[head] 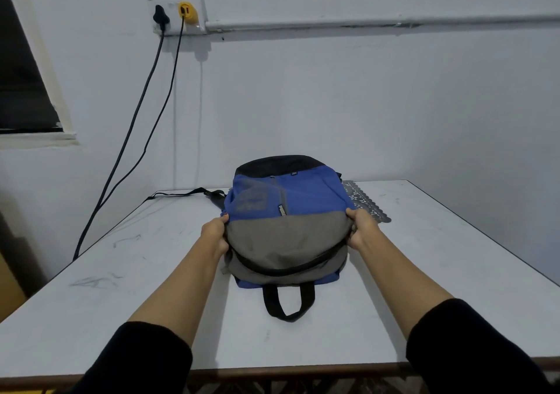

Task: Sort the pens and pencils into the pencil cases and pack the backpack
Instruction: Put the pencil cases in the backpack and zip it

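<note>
A blue, grey and black backpack [288, 211] lies flat on the white bench [424, 272] between both hands. The left hand [215, 236] grips its left edge with fingers curled into the fabric; the right hand [362, 228] grips the right edge the same way. The black carry handle [288, 302] lies nearer the person than the hands. Just beyond the right hand, a patterned grey mat [368, 204] pokes out from behind the bag.

Scuffed white table [151, 318], wall socket [172, 4] with two plugs [160, 15], dark cables [130, 126], patterned grey mat [368, 202]
</note>
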